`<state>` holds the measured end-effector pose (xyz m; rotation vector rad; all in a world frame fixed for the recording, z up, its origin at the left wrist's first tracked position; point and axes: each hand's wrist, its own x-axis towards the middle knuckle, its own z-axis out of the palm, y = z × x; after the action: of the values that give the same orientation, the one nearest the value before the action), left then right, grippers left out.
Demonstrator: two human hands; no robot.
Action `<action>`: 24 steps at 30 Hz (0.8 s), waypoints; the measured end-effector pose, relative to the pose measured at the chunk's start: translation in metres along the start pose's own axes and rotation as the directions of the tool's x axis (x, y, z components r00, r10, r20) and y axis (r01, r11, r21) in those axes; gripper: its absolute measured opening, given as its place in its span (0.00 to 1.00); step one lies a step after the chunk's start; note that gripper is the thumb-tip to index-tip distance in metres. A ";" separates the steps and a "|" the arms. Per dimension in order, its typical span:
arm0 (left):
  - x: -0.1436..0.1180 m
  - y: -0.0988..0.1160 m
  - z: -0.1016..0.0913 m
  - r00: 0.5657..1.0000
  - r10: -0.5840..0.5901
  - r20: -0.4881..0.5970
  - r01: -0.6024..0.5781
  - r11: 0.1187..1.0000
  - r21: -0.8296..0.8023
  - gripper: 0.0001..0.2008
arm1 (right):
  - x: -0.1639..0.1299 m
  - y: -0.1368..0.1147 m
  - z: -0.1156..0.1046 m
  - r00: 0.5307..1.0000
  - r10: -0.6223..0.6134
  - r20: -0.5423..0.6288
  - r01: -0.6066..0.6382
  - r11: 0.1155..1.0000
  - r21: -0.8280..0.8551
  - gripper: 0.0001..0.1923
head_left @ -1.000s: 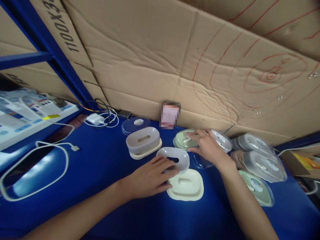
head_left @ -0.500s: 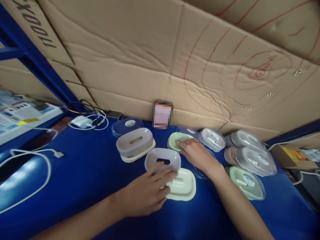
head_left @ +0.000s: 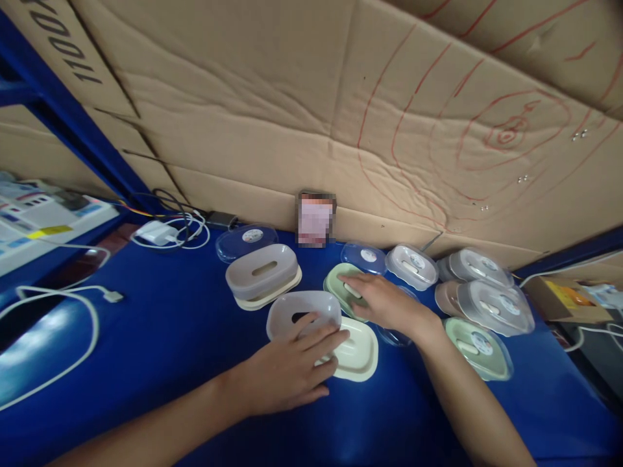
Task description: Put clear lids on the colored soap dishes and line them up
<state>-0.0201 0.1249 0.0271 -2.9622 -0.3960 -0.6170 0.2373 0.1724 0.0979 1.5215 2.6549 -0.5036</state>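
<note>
My left hand (head_left: 299, 366) has its fingers spread over a grey oval plastic shell (head_left: 280, 312) with a slot in its middle. Its fingertips also reach over a cream oval tray (head_left: 363, 353) with a raised centre, partly under the shell. My right hand (head_left: 387, 303) is bent down onto a light green oval plastic piece (head_left: 335, 283), its fingers closed at a small cream bar (head_left: 352, 290) on top. The thumb side is partly hidden. Just left stands another grey slotted shell (head_left: 282, 259) on a cream tray (head_left: 270, 297).
Clear oval covers (head_left: 247, 242) lie behind, with another clear cover (head_left: 363, 256) near the right hand. Several covered oval boxes (head_left: 496, 308) stand at the right. White cables (head_left: 92, 324) lie on the blue table (head_left: 160, 363). A cardboard wall (head_left: 243, 130) rises behind.
The grey shell under my left hand has shifted left, showing more of the cream tray. The green piece has turned and tilted under my right hand, and the cream bar now shows.
</note>
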 end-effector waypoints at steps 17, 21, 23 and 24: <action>-0.001 -0.002 -0.004 1.000 0.027 -0.010 -0.027 0.996 0.084 0.08 | -0.016 0.040 -0.029 0.944 0.114 -0.311 -0.115 0.993 0.014 0.28; -0.003 -0.002 -0.003 1.000 0.016 -0.011 -0.015 0.998 0.068 0.07 | -0.025 0.083 -0.030 0.793 0.563 -0.233 -0.605 0.773 -0.193 0.31; -0.003 -0.002 -0.003 1.000 0.004 -0.007 -0.004 0.998 0.063 0.07 | -0.027 0.098 -0.026 0.750 0.634 -0.186 -0.661 0.719 -0.213 0.35; -0.003 -0.002 -0.003 1.000 0.001 -0.006 -0.001 0.998 0.059 0.07 | -0.028 0.103 -0.024 0.751 0.636 -0.179 -0.660 0.720 -0.213 0.36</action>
<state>-0.0242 0.1258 0.0284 -2.9035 -0.4051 -0.6029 0.3427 0.2042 0.0997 2.2413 1.9021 -0.0211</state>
